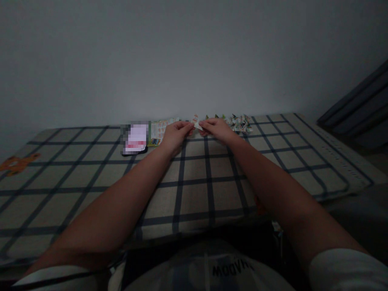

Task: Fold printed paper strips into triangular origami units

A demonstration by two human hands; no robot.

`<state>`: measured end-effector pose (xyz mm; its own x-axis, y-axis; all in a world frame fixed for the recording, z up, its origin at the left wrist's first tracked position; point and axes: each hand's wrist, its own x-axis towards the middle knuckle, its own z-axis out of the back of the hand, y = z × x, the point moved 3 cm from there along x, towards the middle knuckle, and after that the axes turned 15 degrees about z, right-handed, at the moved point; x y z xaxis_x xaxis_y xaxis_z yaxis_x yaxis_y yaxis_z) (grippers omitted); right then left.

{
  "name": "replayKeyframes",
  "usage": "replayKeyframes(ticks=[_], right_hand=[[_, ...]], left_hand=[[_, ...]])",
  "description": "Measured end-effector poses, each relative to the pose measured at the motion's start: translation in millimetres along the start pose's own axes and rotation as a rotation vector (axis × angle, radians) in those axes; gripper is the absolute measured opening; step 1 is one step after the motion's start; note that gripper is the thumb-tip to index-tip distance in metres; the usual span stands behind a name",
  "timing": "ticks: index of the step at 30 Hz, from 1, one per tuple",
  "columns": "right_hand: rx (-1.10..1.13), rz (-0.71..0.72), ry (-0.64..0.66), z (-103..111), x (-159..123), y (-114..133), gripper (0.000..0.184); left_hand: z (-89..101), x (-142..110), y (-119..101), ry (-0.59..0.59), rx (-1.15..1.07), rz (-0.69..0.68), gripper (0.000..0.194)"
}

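Note:
Both my arms reach forward over a checked cloth [194,194]. My left hand [176,133] and my right hand [216,129] meet near the far edge. Together they pinch a small folded piece of printed paper [196,122] between their fingertips. Both hands are closed on it. A heap of several small folded paper pieces [239,122] lies just right of my right hand. A printed leaflet [159,132] lies flat just left of my left hand.
A blurred-out flat item on a dark base [135,139] sits left of the leaflet. An orange shape [15,163] is on the cloth at far left. A plain wall rises behind. Dark striped fabric [357,109] leans at right.

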<state>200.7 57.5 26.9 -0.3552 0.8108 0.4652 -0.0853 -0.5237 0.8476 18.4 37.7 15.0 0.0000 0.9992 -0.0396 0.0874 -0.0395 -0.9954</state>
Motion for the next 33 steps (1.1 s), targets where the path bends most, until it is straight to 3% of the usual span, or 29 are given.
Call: replayKeyframes(ticks=[6, 14, 19, 24, 29, 33], right_hand=[[0.012, -0.034, -0.026, 0.5, -2.3, 0.8, 0.015], [-0.078, 0.061, 0.013, 3.0, 1.0, 1.5, 0.024], [-0.056, 0.082, 0.055, 1.1, 1.7, -1.3, 0.021], [-0.050, 0.099, 0.106, -3.0, 2.2, -5.4, 0.025], [-0.014, 0.058, 0.077, -2.2, 0.3, -3.6, 0.025], [-0.012, 0.023, 0.093, -2.1, -2.9, 2.7, 0.029]], left_hand=[[-0.6, 2.7, 2.5, 0.022, -0.035, 0.047, 0.027], [-9.7, -6.6, -1.3, 0.161, -0.223, 0.182, 0.016], [-10.3, -9.6, -2.6, 0.130, -0.232, 0.225, 0.014], [-8.2, -6.9, 2.4, 0.085, -0.084, 0.148, 0.021], [-2.6, -0.8, 4.7, 0.023, 0.048, 0.032, 0.030], [-0.9, -0.7, 1.7, -0.024, 0.072, 0.023, 0.031]])
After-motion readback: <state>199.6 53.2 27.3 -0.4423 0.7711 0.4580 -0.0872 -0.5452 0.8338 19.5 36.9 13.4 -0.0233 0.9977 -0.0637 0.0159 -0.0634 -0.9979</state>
